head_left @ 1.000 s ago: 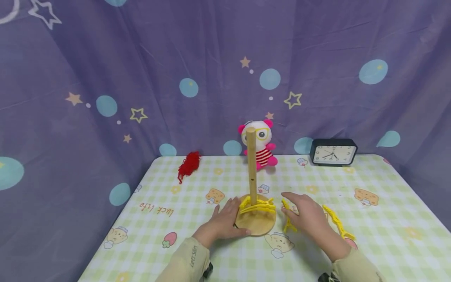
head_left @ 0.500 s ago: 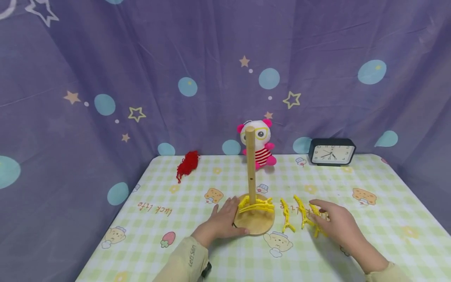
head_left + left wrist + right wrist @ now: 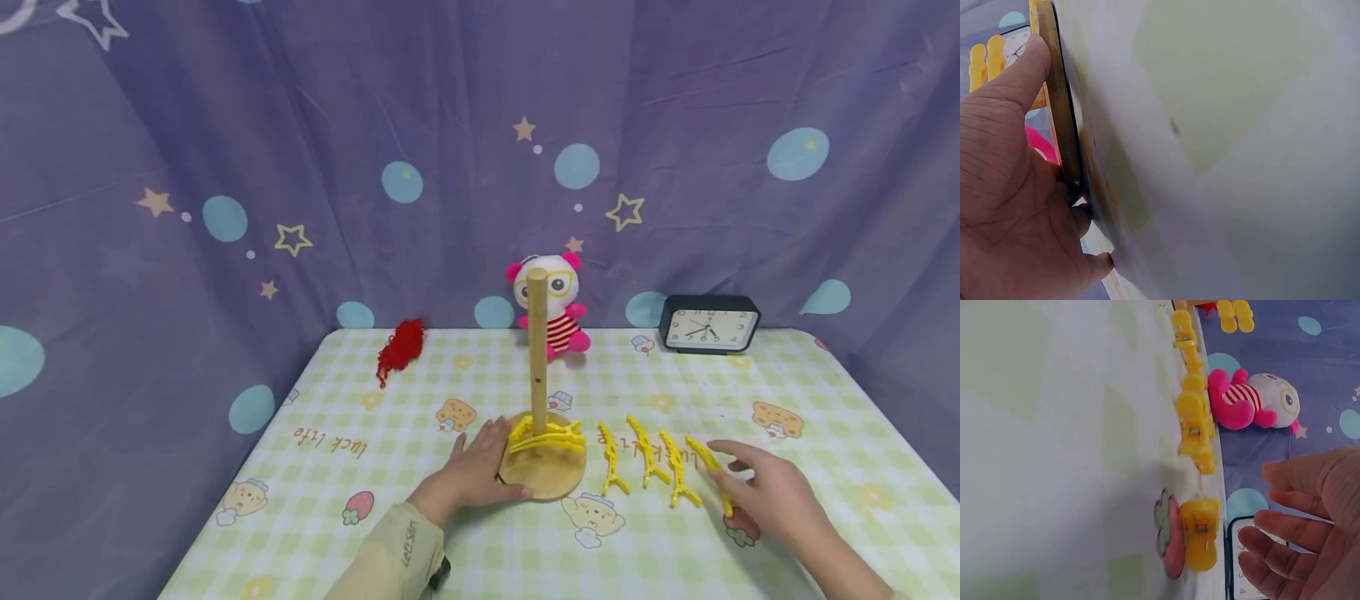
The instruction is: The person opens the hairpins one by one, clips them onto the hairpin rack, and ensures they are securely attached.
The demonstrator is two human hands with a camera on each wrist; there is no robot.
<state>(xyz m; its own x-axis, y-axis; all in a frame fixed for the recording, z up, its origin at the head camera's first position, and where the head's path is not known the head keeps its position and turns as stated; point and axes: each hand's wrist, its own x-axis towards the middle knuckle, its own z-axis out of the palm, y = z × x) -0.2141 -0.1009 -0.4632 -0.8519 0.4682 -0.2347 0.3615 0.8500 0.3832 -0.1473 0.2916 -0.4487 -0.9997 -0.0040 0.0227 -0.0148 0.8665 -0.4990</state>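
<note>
My left hand [image 3: 474, 468] grips the left edge of the round wooden base [image 3: 551, 479], from which an upright wooden post [image 3: 537, 350] rises; its thumb [image 3: 1030, 65] lies along the base's edge in the left wrist view. Yellow alligator clips [image 3: 547, 440] sit around the post's foot. To the right, several more yellow clips lie in a row: one nearest the base [image 3: 611, 458], others beyond it [image 3: 647, 450], [image 3: 677, 468]. Over the rightmost clip [image 3: 705, 455] hovers my right hand [image 3: 772, 492], partly covering it. In the right wrist view its fingers bend loosely around nothing, apart from the clips.
Behind the post sits a pink-and-white plush panda [image 3: 562, 329]. A black alarm clock [image 3: 710, 325] stands at the back right. Red yarn [image 3: 402, 346] lies at the back left. The checked tablecloth [image 3: 300, 517] ends at a purple curtain [image 3: 450, 108].
My right hand has moved rightward along the row of yellow clips, from the one nearest the base to the rightmost, uncovering those between. The left hand stays at the wooden base.
</note>
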